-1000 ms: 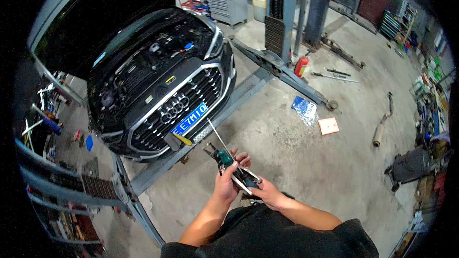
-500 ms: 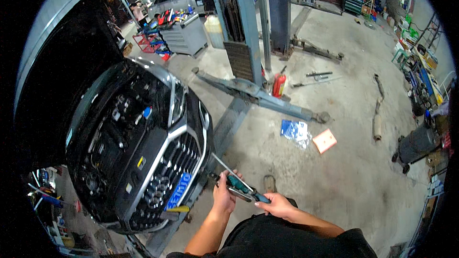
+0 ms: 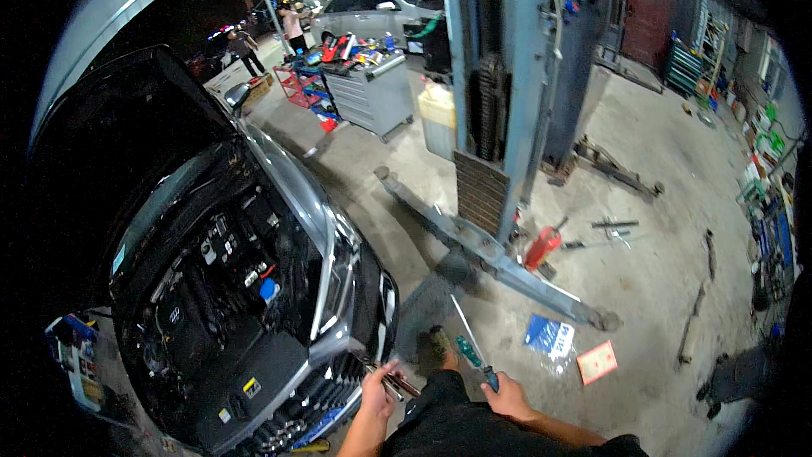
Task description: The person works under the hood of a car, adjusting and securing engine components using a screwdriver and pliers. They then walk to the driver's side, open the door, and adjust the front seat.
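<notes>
Over the front of a black car (image 3: 254, 355) with its bonnet up, my left hand (image 3: 379, 393) is closed around slim metal tools (image 3: 404, 383). Their exact kind is hard to make out. My right hand (image 3: 510, 398) grips the blue handle of a screwdriver (image 3: 491, 378), its long shaft pointing up and away from me. Beside that shaft is a green tool handle (image 3: 468, 351). Whether my right fingers hold it too is unclear. A blue cap (image 3: 269, 289) stands out in the exposed engine bay, left of both hands.
A lift post (image 3: 491, 101) rises ahead, its arm (image 3: 499, 267) reaching low across the floor. Near it are a red fire extinguisher (image 3: 542, 247), a blue-and-white packet (image 3: 550, 335) and an orange-white box (image 3: 598, 362). A grey tool cabinet (image 3: 368, 93) stands farther back, with two people beyond it.
My hands have moved apart, the green handle now nearer my right hand and the metal tools in my left. The view has turned left, and I stand closer to the car.
</notes>
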Tool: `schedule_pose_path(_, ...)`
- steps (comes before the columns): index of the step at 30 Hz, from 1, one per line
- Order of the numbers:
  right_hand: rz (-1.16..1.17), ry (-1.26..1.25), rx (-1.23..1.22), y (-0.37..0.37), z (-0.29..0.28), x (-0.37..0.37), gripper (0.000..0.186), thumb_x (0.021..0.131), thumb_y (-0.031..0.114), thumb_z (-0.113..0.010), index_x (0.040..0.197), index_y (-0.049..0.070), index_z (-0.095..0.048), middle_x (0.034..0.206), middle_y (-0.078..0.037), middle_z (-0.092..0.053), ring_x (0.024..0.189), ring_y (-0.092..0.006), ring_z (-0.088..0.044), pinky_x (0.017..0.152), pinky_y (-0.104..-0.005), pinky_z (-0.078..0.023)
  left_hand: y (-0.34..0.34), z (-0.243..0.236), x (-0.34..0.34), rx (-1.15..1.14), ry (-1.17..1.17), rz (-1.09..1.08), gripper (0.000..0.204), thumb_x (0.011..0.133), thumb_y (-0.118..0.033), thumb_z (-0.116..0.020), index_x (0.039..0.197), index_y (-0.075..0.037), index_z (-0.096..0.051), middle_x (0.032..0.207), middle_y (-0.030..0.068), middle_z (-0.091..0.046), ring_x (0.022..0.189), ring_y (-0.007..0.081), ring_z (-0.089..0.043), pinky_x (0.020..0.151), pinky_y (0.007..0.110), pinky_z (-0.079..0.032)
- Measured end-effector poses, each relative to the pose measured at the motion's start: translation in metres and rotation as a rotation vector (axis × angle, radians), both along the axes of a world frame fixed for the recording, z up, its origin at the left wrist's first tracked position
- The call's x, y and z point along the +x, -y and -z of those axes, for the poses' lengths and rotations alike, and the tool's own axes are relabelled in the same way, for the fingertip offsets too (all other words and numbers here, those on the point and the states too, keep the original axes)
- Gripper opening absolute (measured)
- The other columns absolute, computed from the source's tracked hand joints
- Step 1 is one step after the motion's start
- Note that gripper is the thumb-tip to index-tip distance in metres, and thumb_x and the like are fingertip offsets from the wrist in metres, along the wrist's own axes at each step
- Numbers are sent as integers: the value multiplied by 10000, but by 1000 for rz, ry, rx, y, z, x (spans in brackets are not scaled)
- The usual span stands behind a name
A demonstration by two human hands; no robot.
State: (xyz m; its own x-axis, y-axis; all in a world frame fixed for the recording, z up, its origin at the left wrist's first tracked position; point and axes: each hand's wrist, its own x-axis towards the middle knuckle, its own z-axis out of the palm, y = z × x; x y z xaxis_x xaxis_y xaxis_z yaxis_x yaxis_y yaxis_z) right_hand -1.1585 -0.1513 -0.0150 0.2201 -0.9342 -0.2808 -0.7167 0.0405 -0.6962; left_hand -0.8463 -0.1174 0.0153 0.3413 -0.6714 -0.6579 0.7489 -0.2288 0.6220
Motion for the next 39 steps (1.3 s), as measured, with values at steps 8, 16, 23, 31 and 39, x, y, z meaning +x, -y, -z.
schedule_pose_path(8,-5,-159,-23,262,-24,88,376,892,378,-702,936,14,-619,857,-263,-675,858,-480,-657,751,-530,-508,247,17,116,-100,-131,132,277,966,-83,-527,1186,81,-560,1111,197,-640,959,286,-644,798,485,-591)
schedule_pose_path(16,-30,-151,-100,464,-5,170,381,853,359,-740,940,8,-623,832,-271,-663,847,-484,-657,748,-525,-509,472,-27,232,-282,-16,231,422,949,-92,-498,1356,17,-497,1316,162,-621,1019,287,-664,833,468,-603)
schedule_pose_path(23,-283,-64,119,674,60,271,443,867,450,-726,945,29,-609,799,-212,-640,792,-410,-645,730,-490,-498,654,11,370,-352,12,188,384,996,-174,-484,1344,-16,-450,1351,165,-597,1004,315,-682,809,456,-598)
schedule_pose_path(31,-249,85,96,883,-25,453,482,876,489,-717,1015,37,-628,811,-238,-652,803,-434,-662,706,-510,-509,827,-22,487,-144,11,49,362,1035,-252,-416,1312,-32,-492,1258,158,-655,989,313,-666,818,450,-580)
schedule_pose_path(39,-14,82,25,1017,-15,547,404,860,379,-755,997,19,-634,874,-242,-693,858,-463,-665,744,-518,-525,969,-2,614,-87,-38,-100,386,1042,-320,-459,1215,-4,-596,1105,120,-688,933,293,-665,753,433,-554)
